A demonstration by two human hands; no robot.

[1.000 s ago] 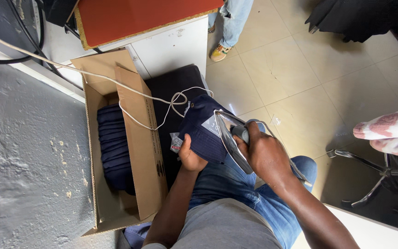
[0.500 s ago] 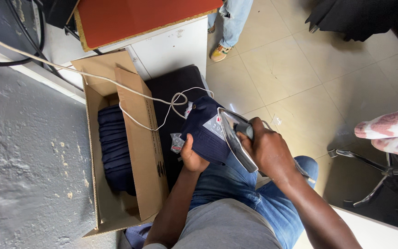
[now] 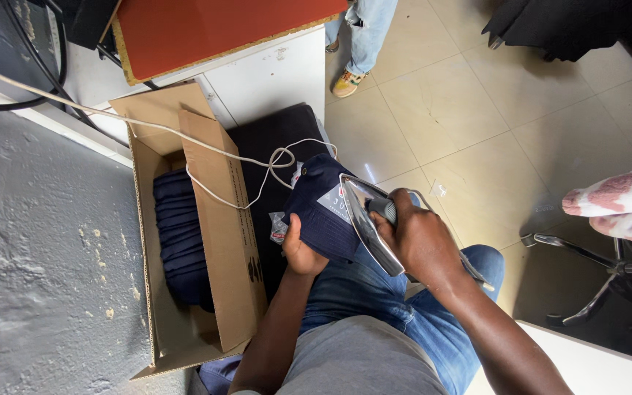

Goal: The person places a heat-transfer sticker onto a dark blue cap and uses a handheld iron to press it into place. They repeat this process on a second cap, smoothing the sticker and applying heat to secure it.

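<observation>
Since a moment ago, right hand (image 3: 420, 238) has tilted the heavy, rigid iron (image 3: 366, 219), fist around its handle; left hand (image 3: 299, 251) pinches soft navy garment (image 3: 323, 212).

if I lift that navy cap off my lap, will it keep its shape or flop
Likely part floppy: the navy cap is soft cloth, already moulded around the left hand inside it. It looks light, since that hand alone props it up. The iron, gripped in the right hand, rests against it, so it may shift when the iron lifts.
</observation>
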